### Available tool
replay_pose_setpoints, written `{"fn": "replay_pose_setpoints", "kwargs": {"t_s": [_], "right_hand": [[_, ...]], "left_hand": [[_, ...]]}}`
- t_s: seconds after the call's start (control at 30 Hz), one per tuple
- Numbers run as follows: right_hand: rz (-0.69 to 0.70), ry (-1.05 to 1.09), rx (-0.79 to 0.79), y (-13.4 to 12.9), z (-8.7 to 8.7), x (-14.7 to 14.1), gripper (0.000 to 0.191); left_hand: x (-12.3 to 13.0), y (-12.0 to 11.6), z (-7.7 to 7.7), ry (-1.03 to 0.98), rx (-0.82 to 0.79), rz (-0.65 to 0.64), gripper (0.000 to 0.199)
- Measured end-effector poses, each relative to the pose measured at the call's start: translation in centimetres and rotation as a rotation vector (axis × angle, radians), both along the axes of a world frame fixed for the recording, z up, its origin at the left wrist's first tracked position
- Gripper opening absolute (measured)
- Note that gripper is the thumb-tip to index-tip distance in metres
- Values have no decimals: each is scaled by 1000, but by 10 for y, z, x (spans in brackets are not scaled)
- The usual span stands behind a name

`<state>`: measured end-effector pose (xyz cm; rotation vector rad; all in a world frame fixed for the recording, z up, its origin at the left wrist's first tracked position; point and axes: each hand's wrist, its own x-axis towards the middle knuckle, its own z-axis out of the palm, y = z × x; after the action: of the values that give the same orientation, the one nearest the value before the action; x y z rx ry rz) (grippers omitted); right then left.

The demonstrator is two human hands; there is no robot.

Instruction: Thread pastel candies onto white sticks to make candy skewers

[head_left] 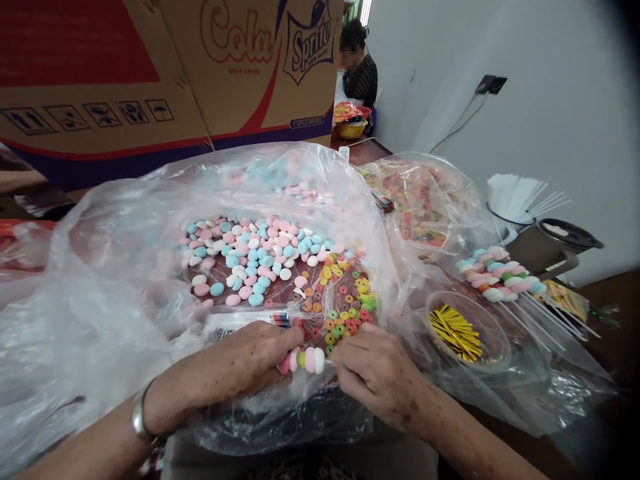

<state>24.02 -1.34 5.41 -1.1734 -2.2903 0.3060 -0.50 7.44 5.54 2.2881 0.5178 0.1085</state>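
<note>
Between my hands is a candy skewer (pixel 313 360), with pink, white and yellow-green pieces threaded in a row. My left hand (pixel 240 357), a metal bangle on its wrist, is closed on the skewer's left end. At the other end my right hand (pixel 377 373) pinches the thin white stick, mostly hidden by the fingers. Just beyond them, pink, blue and white candies (pixel 260 257) lie heaped on a large clear plastic bag (pixel 115 220). Small coloured candy rings (pixel 345 313) are scattered nearer my right hand. A white packet (pixel 245 323) lies beside my left hand.
At right stand a bowl of gold twist ties (pixel 455 333), finished candy skewers (pixel 500 273), a cup of white sticks (pixel 515 197) and a dark jug (pixel 555 240). A second bag of rings (pixel 415 200) lies behind. A big carton (pixel 175 80) blocks the back; another person (pixel 363 73) sits beyond.
</note>
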Motion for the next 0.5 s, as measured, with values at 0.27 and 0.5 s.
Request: {"fn": "replay_pose_setpoints", "kwargs": {"t_s": [0.27, 0.5], "right_hand": [[-121, 21, -107, -6, -14, -28, 24], [-165, 146, -80, -5, -16, -24, 27]], "left_hand": [[18, -11, 18, 171, 273, -82, 19], [20, -10, 27, 94, 238, -37, 37]]}}
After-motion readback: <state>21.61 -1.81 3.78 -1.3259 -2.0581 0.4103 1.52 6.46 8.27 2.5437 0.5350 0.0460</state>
